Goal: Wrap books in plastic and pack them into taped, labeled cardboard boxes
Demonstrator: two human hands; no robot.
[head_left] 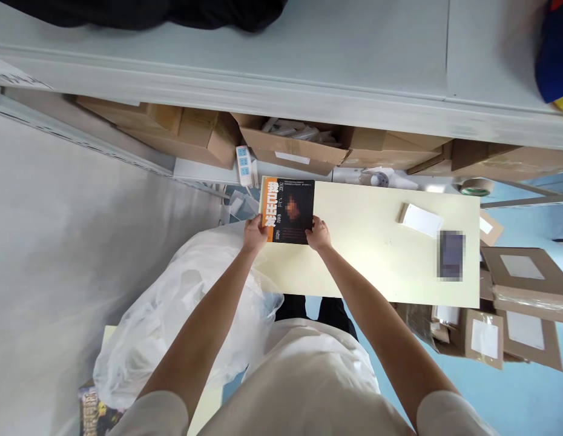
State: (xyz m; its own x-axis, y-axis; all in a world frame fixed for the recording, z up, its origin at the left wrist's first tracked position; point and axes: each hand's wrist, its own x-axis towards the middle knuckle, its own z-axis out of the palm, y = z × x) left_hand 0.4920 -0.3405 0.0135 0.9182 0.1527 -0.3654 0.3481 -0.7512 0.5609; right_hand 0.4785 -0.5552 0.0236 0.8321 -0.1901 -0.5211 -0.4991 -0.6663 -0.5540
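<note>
A book [294, 221] with a black cover and an orange strip down its left side is between my two hands, at the left end of a pale yellow table [363, 260]. My left hand [255, 234] grips its lower left edge. On the lower right corner, my right hand [318, 234] is closed with the thumb on the cover. White lettering runs down the orange strip, and a blurred patch covers part of the front. Whether the book rests on the tabletop or is lifted a little, I cannot tell.
A white box [421, 219] and a pixelated dark rectangular object [451, 255] lie on the table's right part. Behind stand open cardboard boxes [295, 148] and a power strip [244, 166] under a grey shelf [309, 79]. A big white plastic bag [172, 309] bulges at left; cartons [522, 272] are stacked right.
</note>
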